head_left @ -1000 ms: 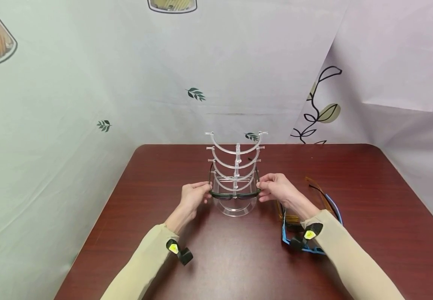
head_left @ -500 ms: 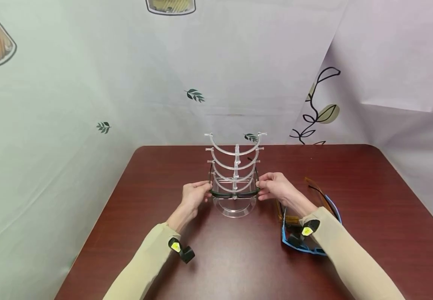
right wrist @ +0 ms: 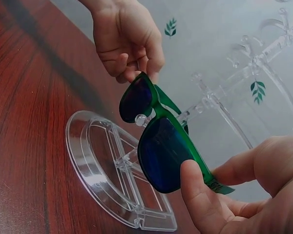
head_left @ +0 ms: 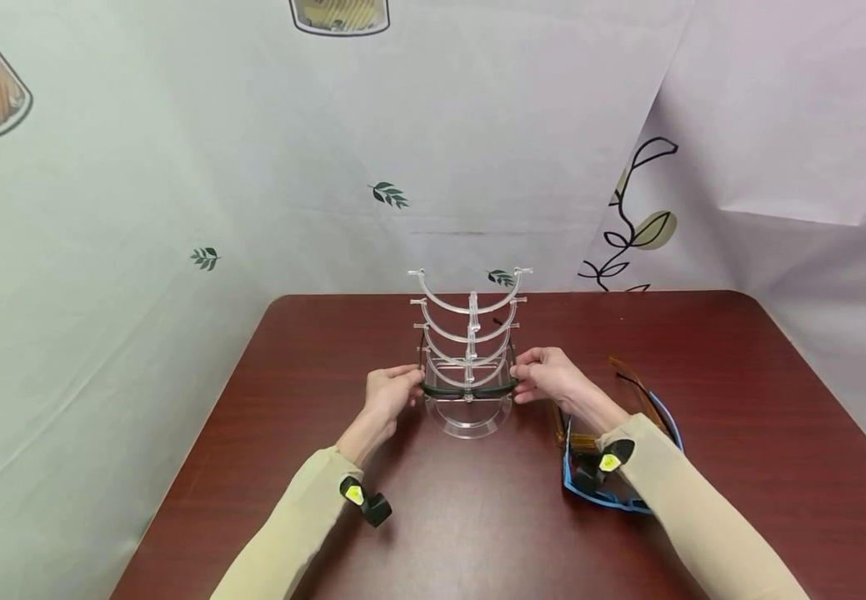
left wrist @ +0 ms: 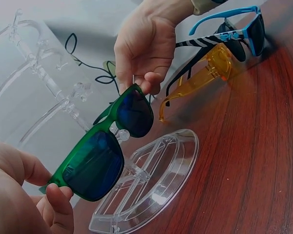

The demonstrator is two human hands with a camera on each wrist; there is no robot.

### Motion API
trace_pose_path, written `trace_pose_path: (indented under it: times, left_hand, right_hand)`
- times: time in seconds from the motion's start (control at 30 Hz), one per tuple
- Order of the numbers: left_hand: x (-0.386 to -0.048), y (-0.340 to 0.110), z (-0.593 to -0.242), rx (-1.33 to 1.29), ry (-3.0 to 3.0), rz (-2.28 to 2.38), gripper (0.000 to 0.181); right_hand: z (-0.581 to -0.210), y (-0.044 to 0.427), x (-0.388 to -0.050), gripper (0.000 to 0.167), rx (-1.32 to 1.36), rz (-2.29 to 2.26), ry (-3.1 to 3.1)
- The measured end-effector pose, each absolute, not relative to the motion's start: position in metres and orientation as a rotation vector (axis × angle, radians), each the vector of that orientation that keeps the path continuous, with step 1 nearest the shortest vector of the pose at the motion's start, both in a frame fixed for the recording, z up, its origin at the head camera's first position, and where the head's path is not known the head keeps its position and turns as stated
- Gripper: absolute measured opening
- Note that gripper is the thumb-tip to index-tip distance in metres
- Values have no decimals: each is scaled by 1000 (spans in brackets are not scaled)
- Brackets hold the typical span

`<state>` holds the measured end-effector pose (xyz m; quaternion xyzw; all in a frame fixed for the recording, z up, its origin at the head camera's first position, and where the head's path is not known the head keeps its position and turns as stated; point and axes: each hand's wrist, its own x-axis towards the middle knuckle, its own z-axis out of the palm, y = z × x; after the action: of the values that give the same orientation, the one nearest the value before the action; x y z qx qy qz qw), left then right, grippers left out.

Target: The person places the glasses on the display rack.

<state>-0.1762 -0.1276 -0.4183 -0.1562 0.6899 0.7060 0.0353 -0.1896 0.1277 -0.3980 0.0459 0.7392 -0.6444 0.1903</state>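
Note:
Green-framed sunglasses (left wrist: 95,161) with dark blue lenses sit at the lowest level of a clear display stand (head_left: 470,333), their bridge by the stand's small knob. My left hand (head_left: 390,392) pinches one front corner of the frame between thumb and fingers. At the opposite corner, my right hand (head_left: 550,375) pinches the frame near its hinge. The temples run back on either side of the stand's curved arms, partly hidden behind the lenses in the wrist views. Below the glasses the stand's round base (right wrist: 95,170) rests on the table.
To the right, partly under my right forearm, lie blue-framed sunglasses (head_left: 601,497) and orange-framed glasses (left wrist: 198,87). The stand's upper arms (head_left: 470,304) carry no glasses. A patterned white cloth (head_left: 327,150) hangs behind the reddish-brown table (head_left: 312,333).
Both hands keep their pinch on the sunglasses at nearly the same place. The head view has tilted slightly, so the scene sits a little lower.

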Motion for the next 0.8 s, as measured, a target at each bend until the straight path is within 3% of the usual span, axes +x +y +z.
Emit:
trace_pose_path:
  times: [0.8]
  left_hand:
    - [-177,-128,-424,-486,2133,2164,29]
  right_hand:
    - [-401,124,-193,25,154,-1775,2074]
